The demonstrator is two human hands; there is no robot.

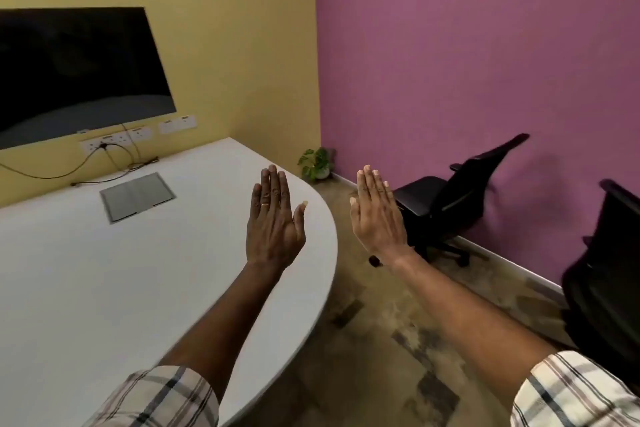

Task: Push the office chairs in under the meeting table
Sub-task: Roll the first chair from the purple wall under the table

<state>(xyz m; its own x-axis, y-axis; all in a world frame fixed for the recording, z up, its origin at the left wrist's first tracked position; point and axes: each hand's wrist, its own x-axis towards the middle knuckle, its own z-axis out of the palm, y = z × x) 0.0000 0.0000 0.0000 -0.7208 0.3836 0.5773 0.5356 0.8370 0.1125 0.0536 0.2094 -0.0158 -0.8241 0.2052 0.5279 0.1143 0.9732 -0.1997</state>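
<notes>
The white meeting table with a curved edge fills the left half of the view. A black office chair stands against the purple wall, well apart from the table, its back leaning toward the wall. A second black chair sits at the right edge, partly cut off. My left hand is held flat above the table's edge, fingers straight, holding nothing. My right hand is stretched flat over the floor, in front of the far chair and not touching it.
A dark screen hangs on the yellow wall above sockets and cables. A grey cable hatch is set into the tabletop. A small potted plant stands in the corner. Patterned carpet runs between table and chairs.
</notes>
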